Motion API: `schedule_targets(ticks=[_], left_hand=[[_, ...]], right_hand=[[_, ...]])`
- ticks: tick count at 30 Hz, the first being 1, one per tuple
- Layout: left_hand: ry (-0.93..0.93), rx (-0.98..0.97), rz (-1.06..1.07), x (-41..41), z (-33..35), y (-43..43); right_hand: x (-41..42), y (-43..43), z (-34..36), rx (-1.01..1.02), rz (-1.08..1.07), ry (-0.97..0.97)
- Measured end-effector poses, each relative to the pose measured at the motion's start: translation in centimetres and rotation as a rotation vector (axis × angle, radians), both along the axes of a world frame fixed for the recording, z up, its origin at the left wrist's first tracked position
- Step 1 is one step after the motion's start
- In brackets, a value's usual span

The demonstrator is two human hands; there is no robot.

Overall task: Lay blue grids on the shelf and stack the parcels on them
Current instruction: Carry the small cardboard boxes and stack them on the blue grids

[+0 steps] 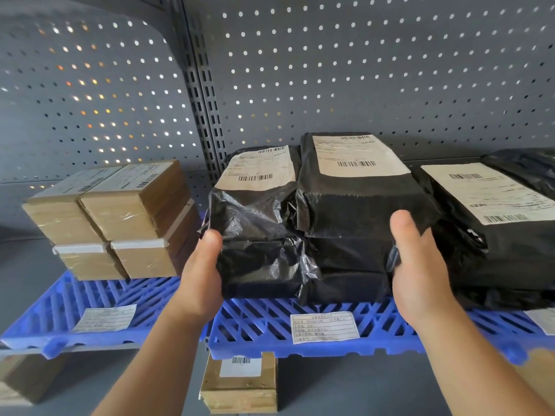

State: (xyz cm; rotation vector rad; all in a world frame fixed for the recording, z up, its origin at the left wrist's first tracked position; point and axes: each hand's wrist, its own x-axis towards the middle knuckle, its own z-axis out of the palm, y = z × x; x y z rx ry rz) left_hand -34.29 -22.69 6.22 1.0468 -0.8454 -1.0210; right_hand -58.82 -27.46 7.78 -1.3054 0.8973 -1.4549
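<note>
Head cam: my left hand (200, 274) was flat against the left side of the black parcel stack (306, 223), fingers hidden behind it. My right hand (416, 274) was spread on the stack's right side, thumb up. The stack sat on the blue grid (375, 331), whose front strip was bare. Brown boxes (117, 217) sat left of the stack, more black parcels (495, 223) crowded its right.
</note>
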Motion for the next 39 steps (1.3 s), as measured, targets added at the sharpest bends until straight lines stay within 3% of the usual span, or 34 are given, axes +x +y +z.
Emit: schedule_targets(ticks=[4,12,17,23,27,32,39], left_hand=[[-0.246,-0.024,0.036,-0.1,-0.9,0.0],[-0.440,0.028,0.076,0.4,-0.3,0.2],[-0.334,0.073,0.049,0.2,0.0,0.6],[-0.132,0.161,0.154,-0.9,1.0,0.5],[-0.094,0.123,0.194,-0.9,0.9,0.1],[-0.076,0.126,0.228,-0.5,0.2,-0.2],[-0.196,0.121,0.270,-1.7,1.4,0.4]], right_hand=[[0.7,-0.5,-0.1,-0.005,0.022,0.021],[0.4,-0.5,-0.3,-0.045,-0.004,0.067],[0.0,0.1,-0.2,-0.080,0.041,0.094],[-0.3,-0.1,-0.5,-0.093,0.030,0.296],[-0.8,0.1,-0.5,-0.097,0.054,0.305],[-0.8,0.4,-0.5,-0.067,0.089,0.257],[-0.6,0.1,-0.8,-0.035,0.105,0.221]])
